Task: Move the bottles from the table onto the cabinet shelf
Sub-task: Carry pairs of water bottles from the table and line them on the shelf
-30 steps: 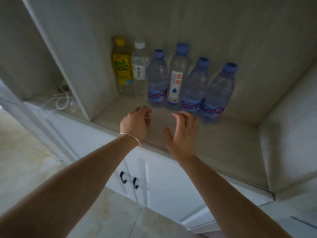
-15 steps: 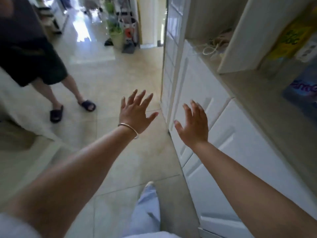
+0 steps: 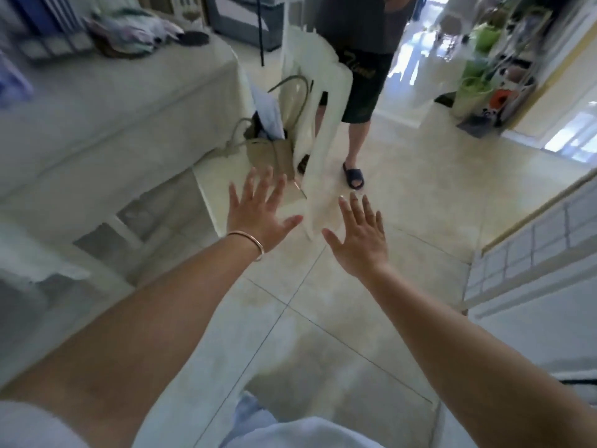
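Reaching forward empty with fingers spread, both hands, left hand [image 3: 258, 211] nearer, face the cloth-covered counter [image 3: 122, 101] lying up-left; no bottles visible on it

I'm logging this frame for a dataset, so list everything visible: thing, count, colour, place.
Cloth-covered table: one, pale grey-white, upper left; blurred items at its far end.
White plastic chair: one, centre, beside the table.
Beige handbag: one, on the floor by the chair.
Standing person: one, dark shorts, dark slipper, behind the chair.
Rack with green items: one, upper right.
White cabinet: one, right edge.
Tiled floor: cream, throughout.
Bottles: none in view.
Left hand: open, empty, thin bracelet on its wrist.
Right hand: open, empty.
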